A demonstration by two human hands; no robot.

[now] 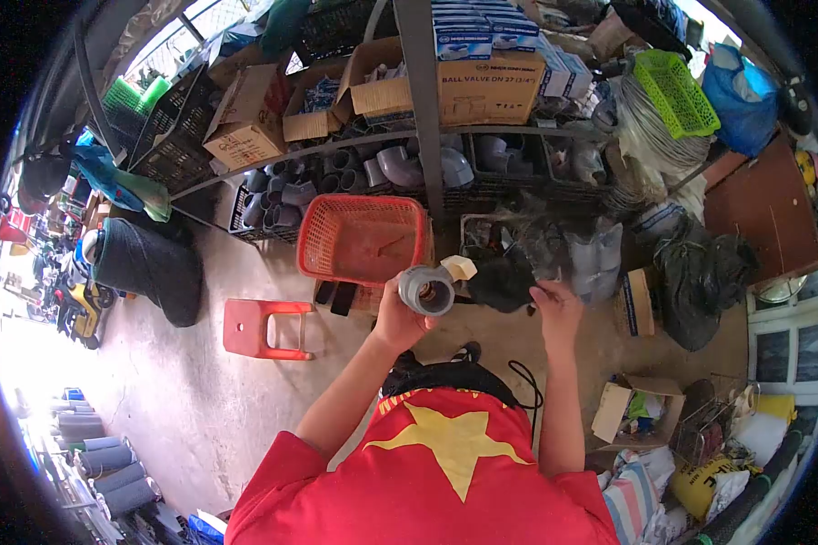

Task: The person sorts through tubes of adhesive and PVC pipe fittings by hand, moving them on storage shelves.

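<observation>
The red basket point(364, 238) sits by the shelving, the red stool point(265, 329) on the floor to its left. Smaller, the grey pipe fitting point(414, 289) with its cream piece point(459, 267) is gripped in the left hand point(404, 313), just beside the basket's near edge; the right hand point(557, 309) pinches the dark plastic bag point(509, 283).

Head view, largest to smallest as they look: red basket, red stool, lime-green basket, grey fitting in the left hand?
1. Red basket
2. Red stool and lime-green basket, too alike to rank
3. Grey fitting, though held closer to the camera
</observation>
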